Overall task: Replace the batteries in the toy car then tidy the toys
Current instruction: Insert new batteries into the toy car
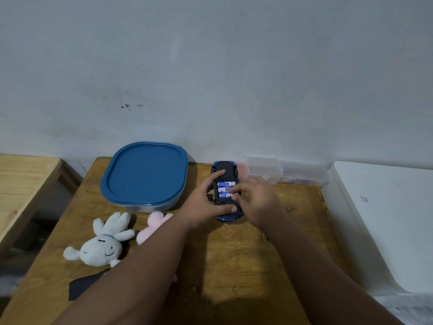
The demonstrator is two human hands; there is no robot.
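A blue toy car (225,167) lies upside down on the wooden table (234,259), its black underside up and its battery bay open. Three blue and white batteries (225,184) lie side by side in the bay. My left hand (206,202) grips the car from the left, thumb across its near end and a finger on its far end. My right hand (255,198) comes in from the right, fingertips pinching the right end of the nearest battery. A white plush rabbit (103,242) and a pink plush toy (152,224) lie at the front left, the pink one partly hidden by my left forearm.
A container with a blue lid (145,174) stands at the back left of the table. A clear plastic organiser box (285,171) sits against the wall at the back right. A dark flat piece (82,286) lies near the front left. A white surface (384,219) borders the right, another wooden table (21,184) the left.
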